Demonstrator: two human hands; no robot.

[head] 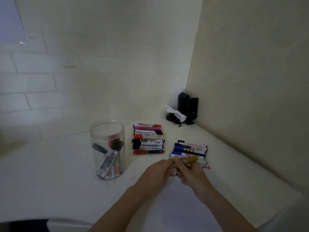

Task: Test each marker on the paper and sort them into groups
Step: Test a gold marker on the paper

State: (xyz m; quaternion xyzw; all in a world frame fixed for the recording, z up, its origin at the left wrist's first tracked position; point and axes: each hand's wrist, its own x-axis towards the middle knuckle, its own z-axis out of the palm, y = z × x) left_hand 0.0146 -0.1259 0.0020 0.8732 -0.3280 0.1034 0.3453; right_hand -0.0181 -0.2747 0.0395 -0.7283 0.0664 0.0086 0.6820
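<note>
Both my hands meet over the white table, holding one marker with a brownish-gold end [192,159]. My left hand [156,174] grips its near end and my right hand [190,173] grips its barrel. A clear plastic jar [107,131] at the left holds several markers standing loose. Behind my hands lies a stacked group of red, pink and black markers [148,138]. To the right lies a second group of mostly blue-capped markers [189,149]. The white paper [175,203] lies under my wrists, with small red marks [206,167] near its far edge.
Two black speakers [188,104] and a black pouch with crumpled white paper [175,115] sit in the far corner. Walls close the table at the back and right. The table's front edge [70,221] runs along the lower left.
</note>
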